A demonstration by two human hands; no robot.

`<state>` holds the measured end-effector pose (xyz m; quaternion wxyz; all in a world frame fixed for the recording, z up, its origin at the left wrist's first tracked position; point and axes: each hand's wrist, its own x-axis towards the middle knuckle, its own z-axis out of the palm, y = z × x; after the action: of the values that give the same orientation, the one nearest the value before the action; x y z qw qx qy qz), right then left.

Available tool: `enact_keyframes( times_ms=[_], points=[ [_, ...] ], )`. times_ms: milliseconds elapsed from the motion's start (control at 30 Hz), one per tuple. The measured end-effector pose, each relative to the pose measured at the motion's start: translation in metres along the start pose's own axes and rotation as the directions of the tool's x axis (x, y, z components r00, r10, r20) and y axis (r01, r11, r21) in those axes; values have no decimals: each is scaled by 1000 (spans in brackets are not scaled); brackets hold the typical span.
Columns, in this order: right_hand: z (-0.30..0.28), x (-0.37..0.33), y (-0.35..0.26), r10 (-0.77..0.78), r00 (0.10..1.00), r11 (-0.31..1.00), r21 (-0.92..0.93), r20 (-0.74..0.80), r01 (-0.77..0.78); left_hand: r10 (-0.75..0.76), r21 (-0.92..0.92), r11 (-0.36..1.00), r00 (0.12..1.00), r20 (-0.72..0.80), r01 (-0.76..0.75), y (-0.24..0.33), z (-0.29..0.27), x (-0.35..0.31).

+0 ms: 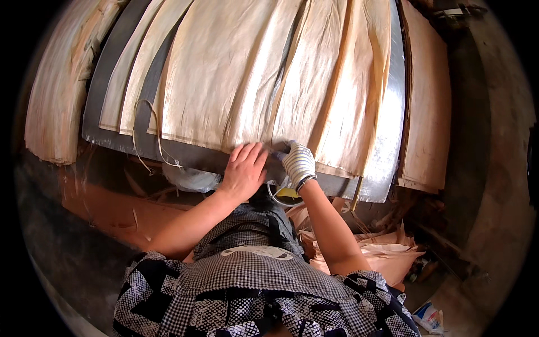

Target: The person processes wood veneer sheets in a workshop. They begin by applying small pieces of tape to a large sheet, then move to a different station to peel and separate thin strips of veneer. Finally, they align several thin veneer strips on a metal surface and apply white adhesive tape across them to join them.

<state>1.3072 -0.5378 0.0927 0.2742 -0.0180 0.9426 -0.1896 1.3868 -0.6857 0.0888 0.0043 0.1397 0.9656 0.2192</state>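
Pale wood veneer sheets [208, 73] lie side by side, partly overlapping and rippled, on a dark grey metal-like board [191, 154]. My bare left hand [245, 168] rests flat with its fingers stretched over the near edge of the sheets. Just to its right, my right hand [298, 164], in a white striped glove, is at the same edge with its fingers curled in. A blurred dark patch lies between the two hands; whether the gloved fingers hold it does not show clearly. Left of my hands, a thin curled veneer strip [159, 132] hangs over the board's edge.
Veneer stacks stand at the left [56, 101] and right [428, 101] of the board. Beneath its front edge are clear plastic [193, 180] and a round rim with something yellow [287, 194]. Veneer scraps [387, 250] pile up at lower right, near a small printed bag [429, 317].
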Motion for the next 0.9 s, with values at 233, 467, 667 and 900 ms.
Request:
enact_keyframes(
  times_ms=[233, 467, 667, 900],
  points=[
    [3, -19, -1, -19, 1000, 996, -85, -18, 18, 50, -82, 996, 998, 27, -48, -2, 21, 1],
    [-47, 3, 39, 89, 995, 939, 329, 51, -101, 50, 110, 991, 972, 231, -77, 9, -2, 26],
    [-71, 12, 9, 75, 986, 702, 694, 150, -159, -165, -69, 986, 946, -280, 152, -28, -1, 121],
    [-84, 60, -4, -12, 1000, 704, 710, 15, -2, -180, 6, 982, 954, -241, 187, -37, 29, 128]
  ],
)
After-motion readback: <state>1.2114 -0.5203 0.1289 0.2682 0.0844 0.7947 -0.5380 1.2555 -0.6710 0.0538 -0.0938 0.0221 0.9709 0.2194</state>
